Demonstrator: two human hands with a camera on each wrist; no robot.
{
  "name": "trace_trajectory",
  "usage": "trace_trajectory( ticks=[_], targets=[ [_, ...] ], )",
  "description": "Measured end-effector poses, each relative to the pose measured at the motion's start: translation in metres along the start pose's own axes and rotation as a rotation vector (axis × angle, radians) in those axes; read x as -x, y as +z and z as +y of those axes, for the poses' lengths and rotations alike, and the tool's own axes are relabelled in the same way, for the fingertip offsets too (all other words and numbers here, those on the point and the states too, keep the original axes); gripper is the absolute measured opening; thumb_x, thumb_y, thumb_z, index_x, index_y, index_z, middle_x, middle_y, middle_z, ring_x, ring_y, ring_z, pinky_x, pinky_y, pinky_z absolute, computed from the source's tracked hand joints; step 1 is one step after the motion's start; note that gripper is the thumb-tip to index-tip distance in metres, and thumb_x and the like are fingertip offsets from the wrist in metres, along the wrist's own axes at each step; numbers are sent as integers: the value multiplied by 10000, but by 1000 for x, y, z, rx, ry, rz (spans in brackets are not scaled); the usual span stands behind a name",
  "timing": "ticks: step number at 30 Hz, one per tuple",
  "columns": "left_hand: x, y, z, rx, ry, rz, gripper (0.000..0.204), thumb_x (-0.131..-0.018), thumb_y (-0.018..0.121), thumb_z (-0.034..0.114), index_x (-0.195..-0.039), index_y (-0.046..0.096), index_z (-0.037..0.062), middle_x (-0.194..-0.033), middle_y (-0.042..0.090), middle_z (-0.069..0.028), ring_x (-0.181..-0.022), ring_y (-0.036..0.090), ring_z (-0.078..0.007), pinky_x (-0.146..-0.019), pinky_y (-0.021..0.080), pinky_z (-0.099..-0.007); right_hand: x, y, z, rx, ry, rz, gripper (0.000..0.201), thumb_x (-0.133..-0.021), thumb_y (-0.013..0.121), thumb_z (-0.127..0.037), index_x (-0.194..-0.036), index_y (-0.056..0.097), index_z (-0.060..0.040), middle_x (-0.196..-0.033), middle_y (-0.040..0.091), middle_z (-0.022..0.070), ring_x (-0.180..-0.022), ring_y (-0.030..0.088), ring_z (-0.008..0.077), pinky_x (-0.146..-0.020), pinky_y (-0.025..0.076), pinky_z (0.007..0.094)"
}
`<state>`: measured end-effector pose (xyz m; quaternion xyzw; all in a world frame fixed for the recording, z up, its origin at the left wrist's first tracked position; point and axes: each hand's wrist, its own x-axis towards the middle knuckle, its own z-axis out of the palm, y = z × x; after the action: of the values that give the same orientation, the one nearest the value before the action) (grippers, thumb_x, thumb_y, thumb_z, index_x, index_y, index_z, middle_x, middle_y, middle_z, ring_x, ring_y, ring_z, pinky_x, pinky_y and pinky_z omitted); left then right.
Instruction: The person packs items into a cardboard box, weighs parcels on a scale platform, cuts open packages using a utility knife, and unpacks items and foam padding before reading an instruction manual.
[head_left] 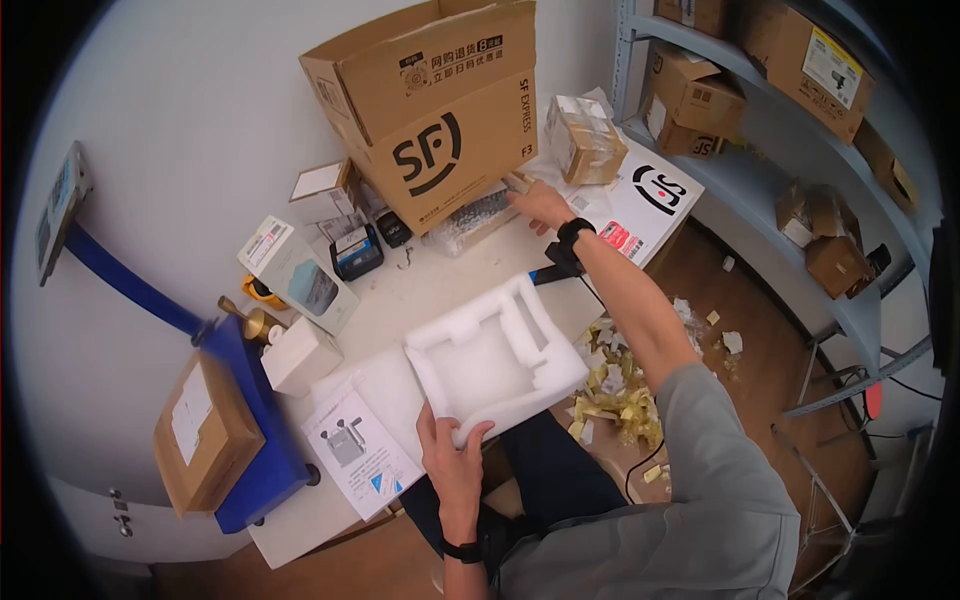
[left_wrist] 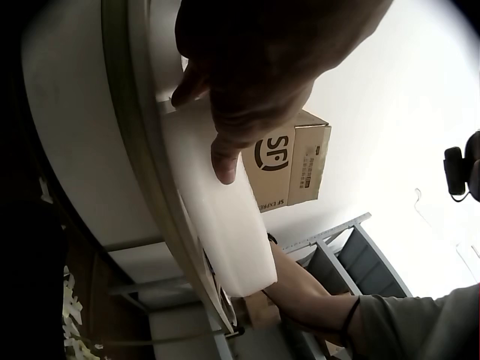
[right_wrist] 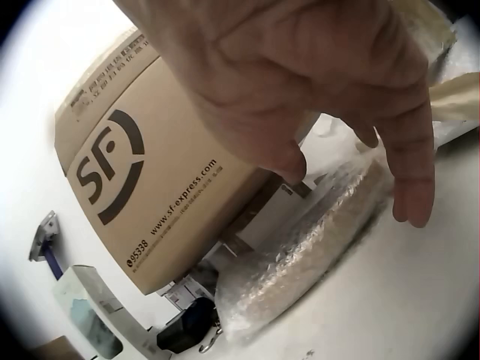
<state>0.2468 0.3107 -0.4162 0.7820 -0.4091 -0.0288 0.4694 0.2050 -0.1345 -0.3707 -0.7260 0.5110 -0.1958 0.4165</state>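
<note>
A white foam insert (head_left: pixel 570 370) with a hollow middle lies at the table's near edge. My left hand (head_left: pixel 455 465) grips its near corner, thumb and fingers spread across the foam wall (left_wrist: pixel 217 202). Beside it lies a printed sheet (head_left: pixel 360 450) with a picture of a device. Farther off, my right hand (head_left: pixel 543 207) reaches toward a clear bubble-wrapped package (right_wrist: pixel 300 262) beneath a large SF carton (head_left: pixel 440 130). In the right wrist view, the thumb and fingers of this hand (right_wrist: pixel 322 82) are spread apart above the package's far end.
A taped carton (head_left: pixel 590 140) and a flat white SF box (head_left: pixel 655 190) stand at the right. On the left are a product box (head_left: pixel 298 272), a small white box (head_left: pixel 300 357) and a black device (head_left: pixel 356 253). Scraps (head_left: pixel 620 400) litter the floor; shelves (head_left: pixel 750 180) hold cartons.
</note>
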Motion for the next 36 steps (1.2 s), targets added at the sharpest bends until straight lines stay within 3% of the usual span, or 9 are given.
trace_trajectory(
  ticks=[5,7,8,10,14,23,29,33,36],
  targets=[
    [-2,4,-6,-37,69,16,448,-772,918,188,-943,545,9,-1373,563,-267,-1105,625,-439,-692,536,-426,-38,19,11,-70,191,56,482,-923,742,-289,-1144,642,127,-953,713,207,-801,757,299,-574,647,394],
    [-3,2,-3,-33,30,-3,447,-770,918,190,-975,567,4,-1382,556,-277,-1107,623,-446,-714,543,-437,-91,34,66,232,-322,-70,428,-879,782,-164,-1152,636,132,-968,702,214,-780,748,322,-587,655,405],
    [-3,0,1,-31,-7,-20,450,-769,919,191,-1007,589,0,-1391,549,-287,-1110,622,-454,-735,549,-447,-80,34,52,237,-323,-69,428,-879,782,-164,-1152,636,132,-968,702,214,-780,748,322,-587,655,405],
    [-3,-5,12,1,-72,-44,474,-767,918,189,-1068,607,-5,-1401,542,-311,-1134,614,-479,-789,550,-464,-39,36,11,-434,153,210,454,-850,792,-115,-1194,616,124,-1047,676,221,-827,734,346,-607,666,422],
    [-5,-5,15,-3,-83,-63,575,-761,914,184,-1216,627,-20,-1411,529,-378,-1212,573,-553,-951,521,-507,-31,34,6,-670,159,146,570,-848,756,-65,-1354,527,56,-1182,635,189,-949,704,351,-630,671,466],
    [-1,-5,9,-71,-32,-84,557,-829,871,195,-1259,605,-38,-1436,501,-373,-1155,600,-548,-938,537,-493,64,-6,38,-1077,44,-123,456,-931,655,-46,-1358,518,33,-1202,623,135,-1052,696,273,-820,675,423],
    [0,-5,7,-62,5,-93,558,-831,867,197,-1264,604,-36,-1446,494,-366,-1196,584,-541,-959,532,-488,147,-43,62,-1108,46,19,405,-952,654,-73,-1329,537,17,-1255,636,136,-1094,692,263,-923,641,435],
    [3,-8,15,-86,31,-76,529,-845,844,160,-1279,609,-30,-1497,455,-344,-1309,527,-507,-1041,489,-503,192,-53,51,-1066,-208,156,426,-960,654,-68,-1363,535,5,-1252,660,127,-1095,695,237,-920,637,416],
    [2,-14,22,-244,176,-59,581,-829,823,86,-1343,576,-27,-1550,417,-297,-1428,417,-474,-1141,401,-509,215,-59,38,-1016,-320,202,461,-962,657,-62,-1399,525,3,-1266,666,126,-1103,694,219,-915,633,400]
  ],
)
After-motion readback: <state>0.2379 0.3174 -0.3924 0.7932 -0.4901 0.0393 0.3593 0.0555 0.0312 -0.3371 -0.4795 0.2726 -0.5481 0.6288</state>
